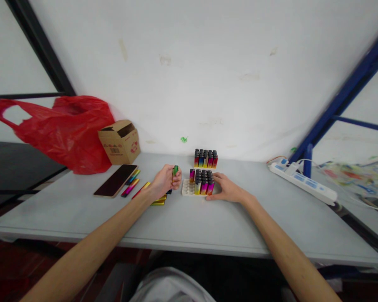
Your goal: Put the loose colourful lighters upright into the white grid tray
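Observation:
My left hand [165, 181] is closed around a green lighter [175, 170], held upright just left of a white tray [187, 188] with round holes. Several shiny multicoloured lighters [204, 184] stand upright in the right part of this tray, and a single pinkish-purple lighter [192, 175] stands at its back left. My right hand [228, 188] grips the tray's right side, with the fingers toward the back and the thumb at the front corner. Loose lighters [159, 202] lie on the table under and beside my left wrist, partly hidden by it.
Behind stands another full block of lighters [206, 158] near the wall. To the left are more lighters [130, 187], a phone [116, 180], a cardboard box [121, 144] and a red plastic bag [69, 134]. A white power strip [304, 182] with plugs lies at the right.

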The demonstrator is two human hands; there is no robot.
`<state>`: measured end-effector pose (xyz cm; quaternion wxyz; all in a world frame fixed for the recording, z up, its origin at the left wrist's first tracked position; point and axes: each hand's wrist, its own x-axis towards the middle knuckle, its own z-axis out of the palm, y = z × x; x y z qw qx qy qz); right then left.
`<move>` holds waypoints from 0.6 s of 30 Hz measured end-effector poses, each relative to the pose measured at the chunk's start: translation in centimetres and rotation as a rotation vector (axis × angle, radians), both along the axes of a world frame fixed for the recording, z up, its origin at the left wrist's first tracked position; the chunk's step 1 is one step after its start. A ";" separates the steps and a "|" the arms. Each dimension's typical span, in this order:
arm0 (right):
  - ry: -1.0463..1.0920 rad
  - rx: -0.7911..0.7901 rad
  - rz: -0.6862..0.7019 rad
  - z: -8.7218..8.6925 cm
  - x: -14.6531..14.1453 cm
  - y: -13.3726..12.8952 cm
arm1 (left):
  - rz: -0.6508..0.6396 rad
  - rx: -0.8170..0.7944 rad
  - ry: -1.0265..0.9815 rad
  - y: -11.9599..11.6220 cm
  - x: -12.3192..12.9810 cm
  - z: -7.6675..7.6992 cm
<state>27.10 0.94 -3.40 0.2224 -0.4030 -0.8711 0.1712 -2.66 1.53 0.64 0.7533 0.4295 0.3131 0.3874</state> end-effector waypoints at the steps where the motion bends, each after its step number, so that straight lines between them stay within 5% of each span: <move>1: 0.001 0.000 0.001 0.0 0.0 0.0 | 0.005 0.002 0.002 0.0 0.0 0.0; 8: 0.000 0.008 0.002 -0.1 0.0 0.1 | 0.045 0.102 0.067 0.3 0.3 -0.2; 18: -0.002 0.003 0.004 0.2 -0.1 0.0 | 0.232 0.684 0.380 0.3 1.3 -1.0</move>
